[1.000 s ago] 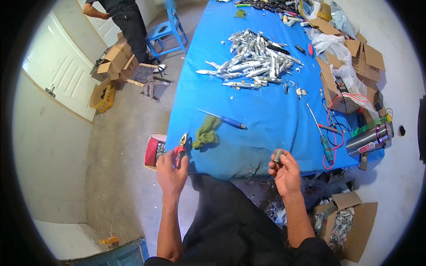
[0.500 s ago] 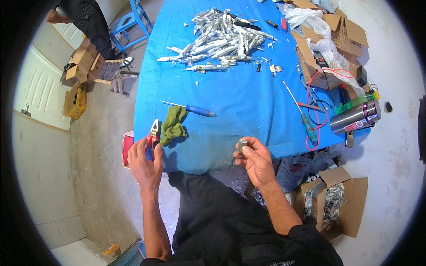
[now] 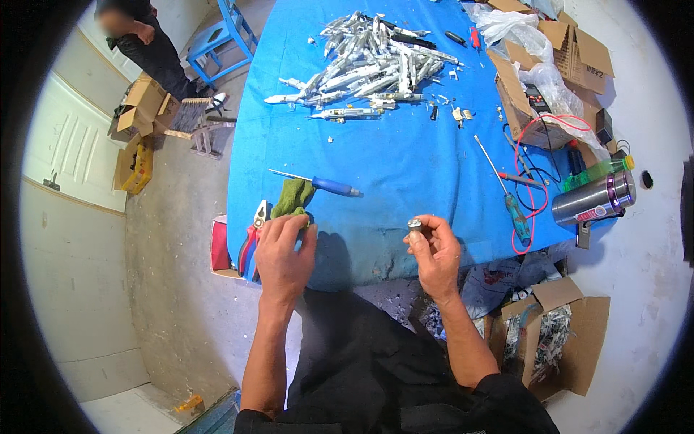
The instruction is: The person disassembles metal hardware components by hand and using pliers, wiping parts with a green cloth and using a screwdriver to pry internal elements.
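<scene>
from my remote seat i have the small metal piece [image 3: 415, 225] pinched in the right hand [image 3: 438, 260], at the near side of the blue table [image 3: 405, 163]. the left hand [image 3: 284, 254] curls at the green cloth [image 3: 293, 194], right of the pliers [image 3: 257, 219]; i can't tell whether it grips. i judge the piece taken up, not yet set down; the far heap of white sticks [image 3: 376, 69] is untouched by either hand.
</scene>
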Demonstrator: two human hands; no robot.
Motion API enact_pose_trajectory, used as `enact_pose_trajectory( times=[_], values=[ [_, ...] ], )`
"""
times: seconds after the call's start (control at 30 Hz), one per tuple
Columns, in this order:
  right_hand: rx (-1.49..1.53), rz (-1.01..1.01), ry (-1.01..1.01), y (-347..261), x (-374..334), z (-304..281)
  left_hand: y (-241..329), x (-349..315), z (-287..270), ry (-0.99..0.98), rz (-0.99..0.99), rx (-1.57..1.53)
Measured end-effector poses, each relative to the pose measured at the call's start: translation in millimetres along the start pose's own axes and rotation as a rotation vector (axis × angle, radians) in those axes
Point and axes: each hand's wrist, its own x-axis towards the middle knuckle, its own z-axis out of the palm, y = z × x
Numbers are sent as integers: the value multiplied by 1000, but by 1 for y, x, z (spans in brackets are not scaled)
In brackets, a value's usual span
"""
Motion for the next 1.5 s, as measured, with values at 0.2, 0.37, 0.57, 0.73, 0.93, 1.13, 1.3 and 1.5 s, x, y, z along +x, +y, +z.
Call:
enact_pose_trajectory(
  times=[0.2, 0.37, 0.57, 0.73, 0.93, 1.13, 1.3, 1.5],
  values=[
    [-134, -110, -61, 15, -6, 7, 22, 3, 6, -53, -72, -160],
    [-85, -136, -32, 9, -6, 4, 65, 1, 17, -239, -135, -497],
    [-161, -226, -58, 3, -2, 3, 79, -4, 31, -334, -193, -619],
    [-197, -251, -76, -3, -2, 3, 81, -5, 32, -382, -247, -663],
    [-262, -349, -91, 3, 2, 3, 82, -6, 35, -378, -267, -672],
    [-289, -366, -103, 0, 1, 4, 76, -16, 42, -392, -380, -846],
    [-271, -396, -148, 0, 4, 4, 67, -19, 46, -450, -593, -1112],
    [-261, -406, -169, -1, 4, 4, 56, -20, 51, -511, -667, -1238]
  ],
)
